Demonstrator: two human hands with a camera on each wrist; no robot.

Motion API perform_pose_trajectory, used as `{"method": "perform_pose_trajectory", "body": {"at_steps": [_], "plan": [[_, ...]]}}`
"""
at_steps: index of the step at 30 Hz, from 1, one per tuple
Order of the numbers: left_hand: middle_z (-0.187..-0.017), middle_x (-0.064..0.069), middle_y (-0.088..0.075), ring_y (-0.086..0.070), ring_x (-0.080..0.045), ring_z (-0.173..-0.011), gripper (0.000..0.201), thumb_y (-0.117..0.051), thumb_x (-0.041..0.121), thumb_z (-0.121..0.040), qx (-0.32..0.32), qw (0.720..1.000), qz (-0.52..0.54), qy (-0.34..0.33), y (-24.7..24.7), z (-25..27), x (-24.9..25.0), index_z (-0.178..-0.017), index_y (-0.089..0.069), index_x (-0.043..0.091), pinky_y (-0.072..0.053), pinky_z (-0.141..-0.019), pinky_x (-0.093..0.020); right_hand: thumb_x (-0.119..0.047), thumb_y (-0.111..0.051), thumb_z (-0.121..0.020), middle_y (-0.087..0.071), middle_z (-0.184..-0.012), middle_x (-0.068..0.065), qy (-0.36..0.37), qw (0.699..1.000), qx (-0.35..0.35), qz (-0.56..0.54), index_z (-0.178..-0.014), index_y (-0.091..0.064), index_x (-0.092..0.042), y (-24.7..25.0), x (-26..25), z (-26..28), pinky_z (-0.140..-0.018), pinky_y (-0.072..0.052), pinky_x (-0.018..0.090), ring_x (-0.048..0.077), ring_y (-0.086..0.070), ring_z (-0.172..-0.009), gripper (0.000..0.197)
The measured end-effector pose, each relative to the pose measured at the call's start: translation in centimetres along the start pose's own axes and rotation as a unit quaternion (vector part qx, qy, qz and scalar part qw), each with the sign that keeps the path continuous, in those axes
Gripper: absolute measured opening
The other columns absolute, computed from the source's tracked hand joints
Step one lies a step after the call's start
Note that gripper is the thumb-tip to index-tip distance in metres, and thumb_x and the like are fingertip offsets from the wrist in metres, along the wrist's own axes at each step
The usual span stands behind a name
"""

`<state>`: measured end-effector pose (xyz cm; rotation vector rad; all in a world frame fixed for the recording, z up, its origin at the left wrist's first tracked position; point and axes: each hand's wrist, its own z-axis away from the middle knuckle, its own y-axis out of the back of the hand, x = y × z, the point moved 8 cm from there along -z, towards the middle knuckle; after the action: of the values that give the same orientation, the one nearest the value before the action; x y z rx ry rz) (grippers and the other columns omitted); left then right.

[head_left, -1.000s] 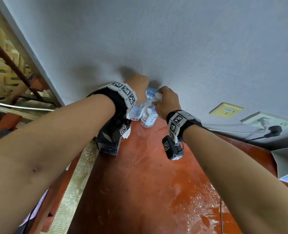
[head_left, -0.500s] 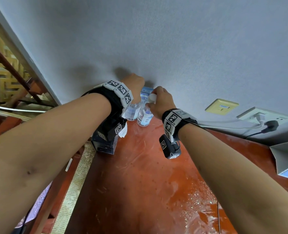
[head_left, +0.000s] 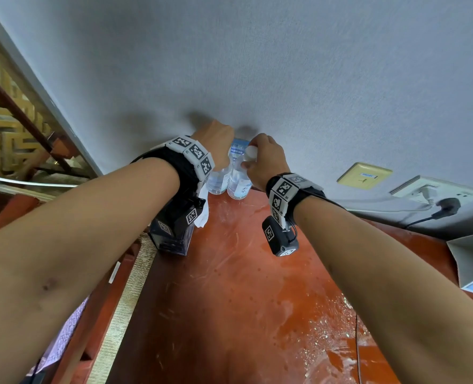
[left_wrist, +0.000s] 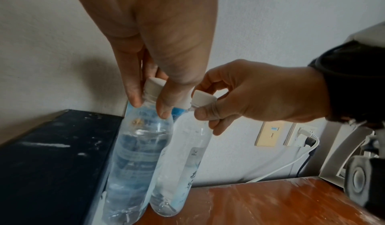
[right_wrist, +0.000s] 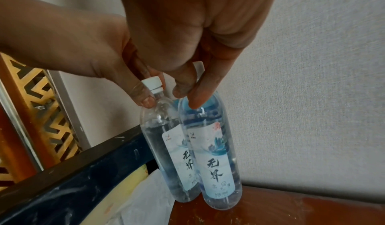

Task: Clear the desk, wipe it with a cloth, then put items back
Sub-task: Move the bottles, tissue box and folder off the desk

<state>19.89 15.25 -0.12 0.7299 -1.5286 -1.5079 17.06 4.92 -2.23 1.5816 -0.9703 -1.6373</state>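
At the tabletop's (head_left: 229, 286) back edge, each hand's grip pinches a bottle neck, left hand (left_wrist: 158, 50) and right hand (left_wrist: 256, 96), items going back on after wiping.

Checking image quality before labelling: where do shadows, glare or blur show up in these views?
Head view: the hands cast soft shadows on the wall, and the wet desk glares at lower right. Left wrist view: the black box is blurred. Right wrist view: the bottle label is readable.
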Motion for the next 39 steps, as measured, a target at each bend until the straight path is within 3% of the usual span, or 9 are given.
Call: {"method": "perform_pose_trajectory", "body": {"at_steps": [8,13,15,17,20,24,26,30,39], "plan": [[-0.053,-0.004,-0.035,-0.033,-0.015,-0.045,0.037,-0.063,-0.001,-0.076,-0.015,1.0,-0.006,0.016,-0.7,-1.2,-0.4,-0.055,-0.035,0.01,-0.025,-0.041,-0.022,-0.012,-0.066,-0.088,-0.05,-0.124,0.011,-0.026,1.0,0.003,-0.005,-0.12,-0.048,-0.005,-0.8,0.4,-0.8,-0.085,-0.043,0.031,0.029,-0.055,-0.107,0.037],[-0.055,-0.004,-0.038,-0.034,-0.015,-0.046,0.031,-0.062,0.0,-0.074,-0.046,0.999,-0.014,0.012,-1.3,-1.7,0.0,-0.058,-0.037,0.01,-0.025,-0.041,-0.023,-0.014,-0.071,-0.084,-0.047,-0.125,0.013,-0.058,0.997,-0.043,-0.006,-0.124,-0.045,-0.005,-1.0,1.0,-1.2,-0.091,-0.051,0.035,0.029,-0.053,-0.11,0.049],[-0.06,-0.005,-0.042,-0.038,-0.015,-0.05,0.022,-0.063,0.004,-0.077,-0.05,0.998,-0.019,0.014,-1.6,-1.6,0.0,-0.066,-0.045,0.009,-0.027,-0.042,-0.023,-0.014,-0.07,-0.085,-0.043,-0.128,0.014,-0.052,0.997,-0.057,-0.004,-0.129,-0.042,-0.005,-1.1,1.0,-1.0,-0.092,-0.047,0.027,0.028,-0.052,-0.112,0.053],[-0.071,-0.008,-0.049,-0.047,-0.02,-0.06,0.012,-0.065,0.007,-0.077,-0.055,0.998,-0.016,0.016,-1.9,-1.3,-0.1,-0.078,-0.054,0.008,-0.032,-0.046,-0.024,-0.014,-0.067,-0.087,-0.041,-0.131,0.014,-0.048,0.997,-0.058,0.004,-0.133,-0.041,-0.004,-1.3,1.0,-0.7,-0.084,-0.039,0.021,0.026,-0.052,-0.112,0.054],[-0.075,-0.009,-0.051,-0.05,-0.022,-0.064,0.014,-0.068,0.006,-0.075,-0.055,0.998,-0.009,0.018,-2.0,-0.8,-0.2,-0.075,-0.054,0.006,-0.034,-0.047,-0.025,-0.014,-0.068,-0.086,-0.041,-0.129,0.013,-0.047,0.998,-0.049,0.002,-0.127,-0.046,-0.006,-1.4,0.8,-0.1,-0.082,-0.042,0.025,0.028,-0.055,-0.105,0.047],[-0.087,-0.011,-0.051,-0.054,-0.026,-0.076,0.023,-0.069,0.01,-0.075,-0.046,0.999,-0.006,0.01,-2.2,-0.1,0.0,-0.092,-0.054,0.006,-0.039,-0.054,-0.028,-0.014,-0.068,-0.084,-0.042,-0.127,0.012,-0.048,0.997,-0.058,0.002,-0.125,-0.047,-0.009,-1.6,1.0,0.8,-0.081,-0.046,0.027,0.025,-0.055,-0.097,0.046],[-0.082,-0.009,-0.049,-0.055,-0.026,-0.075,0.019,-0.068,0.008,-0.074,-0.049,0.999,-0.006,0.008,-2.4,0.2,0.3,-0.083,-0.05,0.006,-0.041,-0.056,-0.029,-0.016,-0.068,-0.084,-0.043,-0.126,0.012,-0.046,0.997,-0.062,0.004,-0.125,-0.048,-0.01,-1.6,1.2,1.2,-0.079,-0.044,0.025,0.022,-0.052,-0.095,0.046],[-0.059,-0.003,-0.04,-0.041,-0.015,-0.052,0.035,-0.065,0.003,-0.075,-0.054,0.998,-0.016,0.019,-2.1,0.8,0.7,-0.057,-0.036,0.011,-0.03,-0.043,-0.023,-0.014,-0.07,-0.084,-0.046,-0.123,0.012,-0.036,0.998,-0.052,0.008,-0.121,-0.053,-0.007,-1.1,1.1,1.6,-0.08,-0.04,0.023,0.023,-0.052,-0.102,0.041],[-0.055,-0.002,-0.037,-0.034,-0.012,-0.048,0.038,-0.059,-0.004,-0.076,-0.067,0.998,-0.012,0.01,-1.2,0.4,1.3,-0.054,-0.033,0.012,-0.026,-0.042,-0.022,-0.021,-0.069,-0.086,-0.051,-0.123,0.012,-0.03,0.997,-0.062,0.021,-0.12,-0.057,-0.008,-1.1,0.5,1.2,-0.084,-0.04,0.025,0.026,-0.053,-0.112,0.038]]}}
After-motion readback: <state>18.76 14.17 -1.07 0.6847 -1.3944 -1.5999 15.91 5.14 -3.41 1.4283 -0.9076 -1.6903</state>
